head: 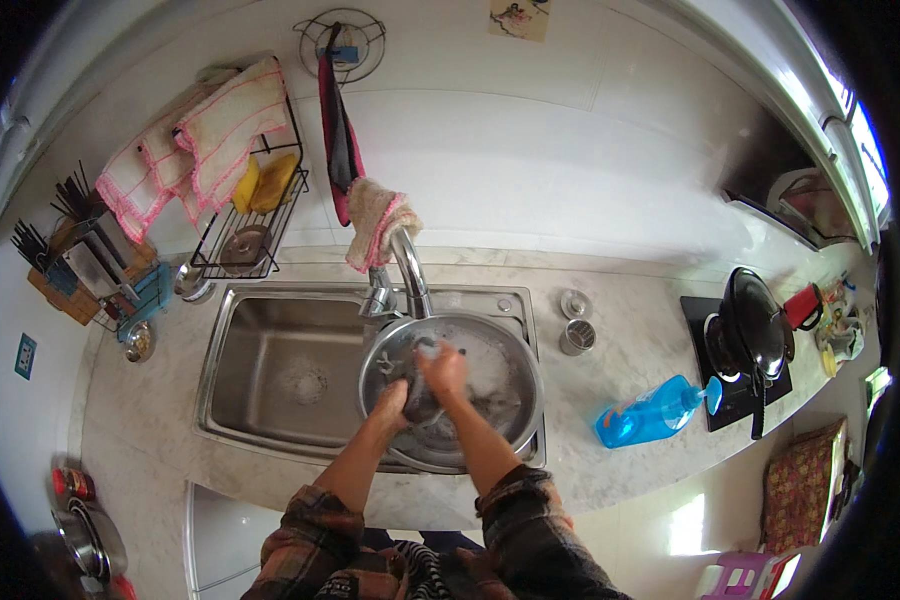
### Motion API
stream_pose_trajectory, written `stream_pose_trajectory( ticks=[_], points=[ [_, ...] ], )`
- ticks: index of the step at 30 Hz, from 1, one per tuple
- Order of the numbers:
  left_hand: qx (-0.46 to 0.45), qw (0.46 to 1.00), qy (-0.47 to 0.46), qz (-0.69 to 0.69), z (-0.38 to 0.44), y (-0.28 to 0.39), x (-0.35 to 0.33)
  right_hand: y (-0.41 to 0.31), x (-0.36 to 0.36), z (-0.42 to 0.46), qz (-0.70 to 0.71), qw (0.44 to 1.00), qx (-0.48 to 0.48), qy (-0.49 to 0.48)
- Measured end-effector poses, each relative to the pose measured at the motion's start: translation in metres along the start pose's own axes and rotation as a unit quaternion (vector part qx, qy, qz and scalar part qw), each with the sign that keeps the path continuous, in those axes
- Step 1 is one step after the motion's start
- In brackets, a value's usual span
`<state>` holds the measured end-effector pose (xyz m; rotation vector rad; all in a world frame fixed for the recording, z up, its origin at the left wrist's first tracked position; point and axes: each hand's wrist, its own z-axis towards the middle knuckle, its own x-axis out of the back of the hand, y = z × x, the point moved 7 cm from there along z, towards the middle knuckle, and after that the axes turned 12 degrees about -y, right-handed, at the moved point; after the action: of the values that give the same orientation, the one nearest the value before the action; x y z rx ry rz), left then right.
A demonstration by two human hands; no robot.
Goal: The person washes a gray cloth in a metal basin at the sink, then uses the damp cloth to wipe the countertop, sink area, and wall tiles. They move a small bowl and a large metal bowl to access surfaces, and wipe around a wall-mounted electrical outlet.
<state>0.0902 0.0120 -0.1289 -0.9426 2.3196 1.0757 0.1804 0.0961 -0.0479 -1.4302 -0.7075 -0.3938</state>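
A large stainless-steel basin (529, 390) of foamy water rests over the right bowl of the sink. Both my hands are inside its rim. My left hand (391, 403) grips a dark rounded object (420, 401), its thumb along the near side; the object is blurred and partly covered. Just above it, my right hand (446, 371) is closed around a small pale item with a dark end (427, 348), blurred by motion. A whitish scrap (384, 363) lies at the basin's left inside wall. The chrome faucet (412, 277) stands behind the basin, with a pink-edged cloth (381, 221) draped over it.
Left of the basin is the bare sink bowl (270, 352) with some foam. A blue pump bottle (645, 412) lies on the counter at right, near a metal strainer cup (577, 337). A wok (754, 322) sits on the cooktop. Knives (94, 266) stand in a rack at left.
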Motion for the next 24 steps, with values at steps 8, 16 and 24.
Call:
stream_pose_trajectory(
  ticks=[8, 16, 24],
  points=[
    [0.027, 0.999, 0.041, 0.008, -0.051, 0.026, -0.021, 0.103, 0.012, 0.036, -0.157, 0.978, -0.125, -0.053],
    [0.058, 0.991, -0.046, 0.111, -0.057, 0.018, -0.025, 0.096, 0.005, 0.019, -0.198, 0.949, -0.133, -0.206],
    [0.131, 0.979, -0.142, -0.06, -0.055, -0.006, -0.074, -0.037, 0.103, 0.007, 0.053, 0.983, 0.154, -0.087]
  ],
)
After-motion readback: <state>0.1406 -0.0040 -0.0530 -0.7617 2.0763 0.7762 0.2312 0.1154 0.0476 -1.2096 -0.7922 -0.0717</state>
